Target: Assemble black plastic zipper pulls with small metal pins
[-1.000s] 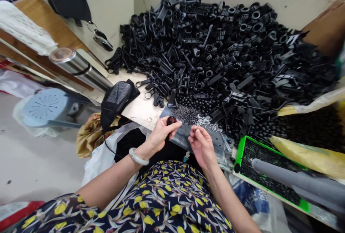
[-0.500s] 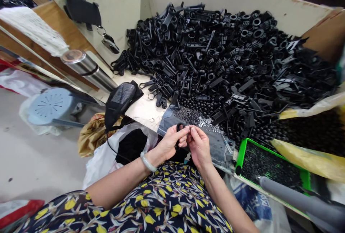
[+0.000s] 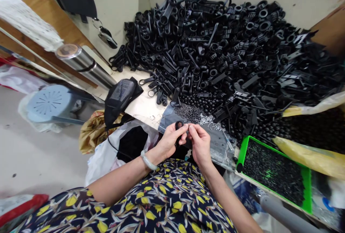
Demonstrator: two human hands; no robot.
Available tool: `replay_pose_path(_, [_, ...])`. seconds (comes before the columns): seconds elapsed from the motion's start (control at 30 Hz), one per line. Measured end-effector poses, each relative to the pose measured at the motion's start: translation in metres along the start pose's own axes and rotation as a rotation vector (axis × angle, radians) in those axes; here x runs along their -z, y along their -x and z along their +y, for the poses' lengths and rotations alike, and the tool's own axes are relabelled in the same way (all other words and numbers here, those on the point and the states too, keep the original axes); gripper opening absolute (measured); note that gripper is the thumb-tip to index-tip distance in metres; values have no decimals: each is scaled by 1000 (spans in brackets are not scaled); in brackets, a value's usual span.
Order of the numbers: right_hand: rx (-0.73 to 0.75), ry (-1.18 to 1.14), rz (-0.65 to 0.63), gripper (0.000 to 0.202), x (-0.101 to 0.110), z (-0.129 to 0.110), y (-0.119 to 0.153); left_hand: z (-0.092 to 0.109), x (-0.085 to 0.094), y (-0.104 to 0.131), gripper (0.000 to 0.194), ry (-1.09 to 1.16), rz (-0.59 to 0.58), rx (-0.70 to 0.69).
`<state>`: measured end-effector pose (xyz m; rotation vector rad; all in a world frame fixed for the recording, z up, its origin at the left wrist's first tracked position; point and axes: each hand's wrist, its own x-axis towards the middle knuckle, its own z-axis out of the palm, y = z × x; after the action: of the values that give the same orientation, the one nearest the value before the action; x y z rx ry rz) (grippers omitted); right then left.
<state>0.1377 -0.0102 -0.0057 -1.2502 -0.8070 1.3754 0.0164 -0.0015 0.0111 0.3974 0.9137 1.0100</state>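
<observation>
My left hand (image 3: 170, 140) is closed around a black plastic part with a ring-shaped end (image 3: 179, 125); the ring shows above the thumb, and the rest is mostly covered by fingers. Close against it, my right hand (image 3: 199, 143) pinches with thumb and forefinger at the left thumb tip; whatever is in that pinch is too small to name. Just beyond both hands, small silver pins (image 3: 208, 121) and tiny dark pieces (image 3: 190, 112) lie on a grey plastic sheet (image 3: 215, 141). Behind them rises a large heap of black plastic parts (image 3: 194, 53).
A green tray (image 3: 307, 190) of small black bits stands at the right, beside a yellow plastic bag (image 3: 309, 157). To the left are a steel thermos (image 3: 86, 66), a black mesh pouch (image 3: 122, 94) and hanging keys (image 3: 106, 37). A blue stool (image 3: 50, 103) stands on the floor.
The camera view has shifted slightly, bringing more of the green tray into sight. Both hands stay together in nearly the same pose, the left still gripping the black part.
</observation>
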Motion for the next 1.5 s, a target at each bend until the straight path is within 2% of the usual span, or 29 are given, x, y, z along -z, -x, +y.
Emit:
replay_pose_path(0.13, [160,193,-31,20,5,1,-4,-2,2,-1,45,-46,44,-33])
replay_pose_path(0.27, [143,211,0,22,9,3,-5,0,-1,-2,43,-1,80,-17])
replay_pose_path(0.33, [193,272,-3,20,11,1,-4,2,-2,-2,44,29,98,3])
replay_pose_path(0.5, [434,535,-97,15,20,-9,-2,5,-5,0,45,99,82,76])
replay_pose_path(0.67, [537,612,-110,16,24,-11,-3,2,-6,2,44,150,54,127])
replay_pose_path(1.03, [541,633,-46,9,26,-11,-5,-3,-16,1,42,167,17,101])
replay_pose_path(1.27, [540,623,-70,8,39,-13,-16,-2,-21,-2,40,160,2,191])
replay_pose_path(1.4, [495,618,-104,10,52,-19,-21,9,-13,5,32,182,-65,281])
replay_pose_path(1.5, [475,633,-142,9,58,-22,-21,18,-1,14,37,156,-141,312])
